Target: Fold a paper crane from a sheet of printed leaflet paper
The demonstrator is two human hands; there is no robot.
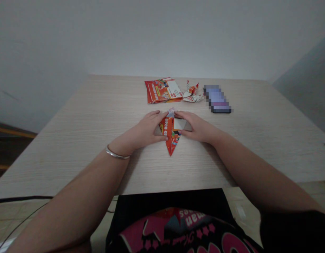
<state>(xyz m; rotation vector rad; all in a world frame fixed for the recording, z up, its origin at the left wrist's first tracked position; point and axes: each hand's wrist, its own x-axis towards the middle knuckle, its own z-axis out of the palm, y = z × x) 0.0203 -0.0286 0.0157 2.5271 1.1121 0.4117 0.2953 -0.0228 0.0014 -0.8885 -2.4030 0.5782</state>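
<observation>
A piece of folded printed paper (pixel 170 137), red with white lettering and a coloured picture, lies on the table with a sharp point towards me. My left hand (pixel 150 129) grips its left side, thumb near the lower part and fingers at the far edge. On the right side, my right hand (pixel 195 126) holds it the same way, thumb and fingers on the paper. Between the fingertips at the far end shows a small pale part of the sheet. Both palms hide the outer edges of the fold.
Behind my hands lies a stack of red and white printed leaflets (pixel 162 90). Next to it is a folded paper piece (pixel 192 94) with red markings. A phone (pixel 217 99) with a blurred screen lies further right. The pale wooden table (pixel 80 130) meets a wall at the back.
</observation>
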